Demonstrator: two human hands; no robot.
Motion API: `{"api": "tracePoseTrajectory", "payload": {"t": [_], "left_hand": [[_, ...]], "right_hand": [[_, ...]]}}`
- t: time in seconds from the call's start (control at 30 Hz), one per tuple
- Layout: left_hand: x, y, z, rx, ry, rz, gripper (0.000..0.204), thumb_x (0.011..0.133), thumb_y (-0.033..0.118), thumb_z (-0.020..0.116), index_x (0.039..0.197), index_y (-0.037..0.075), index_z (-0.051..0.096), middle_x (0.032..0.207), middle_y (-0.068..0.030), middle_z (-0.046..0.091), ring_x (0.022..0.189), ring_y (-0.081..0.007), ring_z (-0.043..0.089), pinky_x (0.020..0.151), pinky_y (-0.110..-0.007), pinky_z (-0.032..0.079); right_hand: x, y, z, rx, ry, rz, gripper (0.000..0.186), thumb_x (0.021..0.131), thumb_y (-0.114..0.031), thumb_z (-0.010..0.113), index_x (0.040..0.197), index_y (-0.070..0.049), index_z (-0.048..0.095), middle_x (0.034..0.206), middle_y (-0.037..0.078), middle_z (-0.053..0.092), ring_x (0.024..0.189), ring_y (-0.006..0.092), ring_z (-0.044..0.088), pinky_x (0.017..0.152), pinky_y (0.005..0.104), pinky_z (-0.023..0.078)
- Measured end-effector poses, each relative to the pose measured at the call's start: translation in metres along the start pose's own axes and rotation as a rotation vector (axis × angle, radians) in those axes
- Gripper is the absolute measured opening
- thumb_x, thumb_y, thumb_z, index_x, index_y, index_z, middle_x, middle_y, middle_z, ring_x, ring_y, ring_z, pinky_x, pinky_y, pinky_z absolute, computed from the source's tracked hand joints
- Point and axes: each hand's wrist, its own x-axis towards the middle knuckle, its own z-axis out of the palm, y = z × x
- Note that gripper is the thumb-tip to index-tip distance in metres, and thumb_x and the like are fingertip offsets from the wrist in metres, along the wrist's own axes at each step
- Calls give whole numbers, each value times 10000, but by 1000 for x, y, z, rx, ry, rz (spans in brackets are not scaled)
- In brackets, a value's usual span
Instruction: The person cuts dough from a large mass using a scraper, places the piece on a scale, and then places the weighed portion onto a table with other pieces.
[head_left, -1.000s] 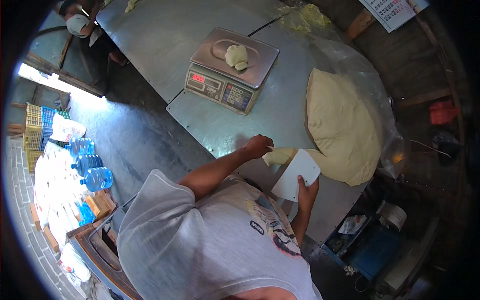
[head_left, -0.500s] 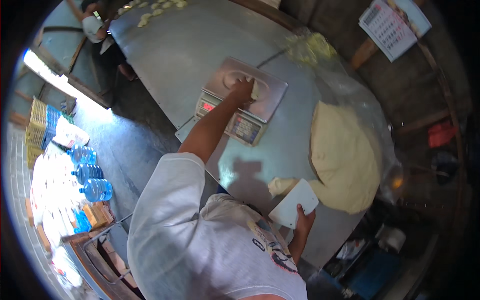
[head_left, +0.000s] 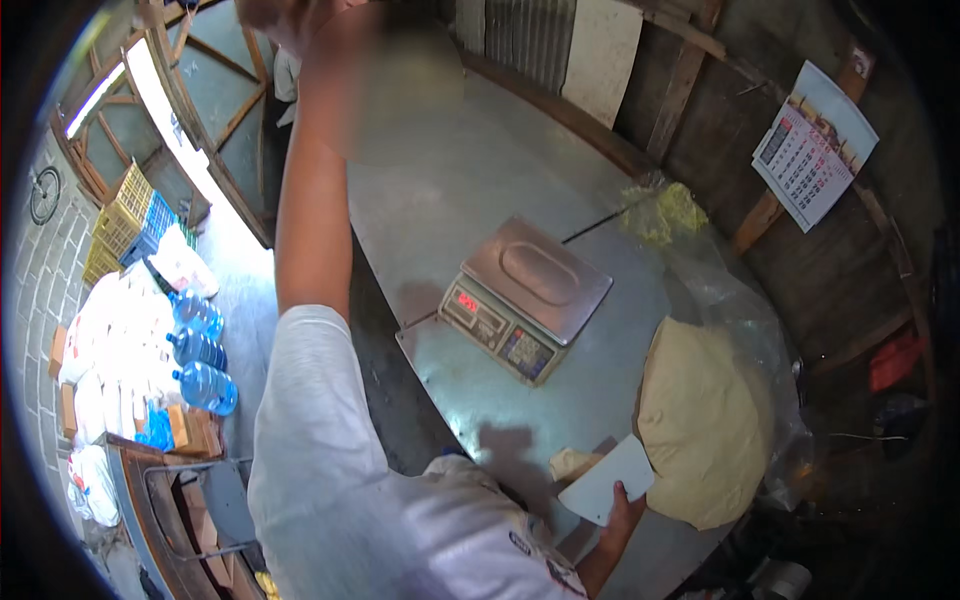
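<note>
My right hand (head_left: 625, 508) grips a white flat dough scraper (head_left: 607, 482) by one edge, over the steel table. Beside the scraper lies a small piece of dough (head_left: 572, 463), partly hidden by it. A large mound of pale dough (head_left: 705, 425) sits just to the right. My left arm is stretched far forward, and my left hand (head_left: 292, 22) is high at the top edge, partly cut off. A blurred patch next to it hides whatever it might hold, and its fingers are not clear. Between the hands stands a digital scale (head_left: 525, 300) with a metal pan and lit red digits.
The steel table (head_left: 420, 215) runs away from me, with clear plastic sheeting (head_left: 740, 300) behind the mound. A calendar (head_left: 815, 145) hangs at the right wall. On the left floor are blue water bottles (head_left: 207, 388), crates (head_left: 125, 210) and white sacks.
My left hand has lifted off the scale pan and reached forward to the top edge. The pale piece under it is gone from the pan. My right hand still holds the scraper.
</note>
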Motion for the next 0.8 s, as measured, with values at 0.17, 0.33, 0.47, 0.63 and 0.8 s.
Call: {"api": "tracePoseTrajectory", "payload": {"t": [0.17,0.33,0.47,0.63,0.8], "left_hand": [[-125,85,-12,-525,-1577,-385,208,807,149,632,980,62,706,890,-151,707,856,-327,686,750,-475,530],[-177,339,-376,-1740,-1899,-638,413,735,178,751,1124,86,645,1104,-157,636,1099,-312,584,972,-414,439],[-120,388,-580,-1581,-1847,-270,709,745,372,763,1334,69,511,1248,-199,566,1169,-384,529,1035,-513,379],[-134,440,-611,-1553,-1832,-14,418,803,318,658,1134,69,603,935,-168,670,886,-312,654,838,-492,523],[-116,396,-559,-1678,-2606,-323,537,682,263,811,1144,73,612,1106,-156,645,1023,-331,619,913,-443,502]], "right_hand": [[-8,-2,-35,-80,72,88,525,854,17,615,1347,52,435,1261,147,563,1138,265,560,985,388,429],[-21,4,-74,-51,226,159,529,858,23,598,1354,56,419,1258,171,558,1117,285,566,931,393,462],[-37,-4,-102,7,239,119,536,864,5,607,1364,46,419,1274,177,555,1145,308,563,960,422,462],[-35,-44,-82,-432,302,194,507,805,-105,738,1248,50,546,1153,156,640,1012,219,628,873,327,493],[8,-16,-57,-1015,-40,-167,475,796,-113,720,1207,43,539,1030,247,660,977,353,657,854,407,497]]}}
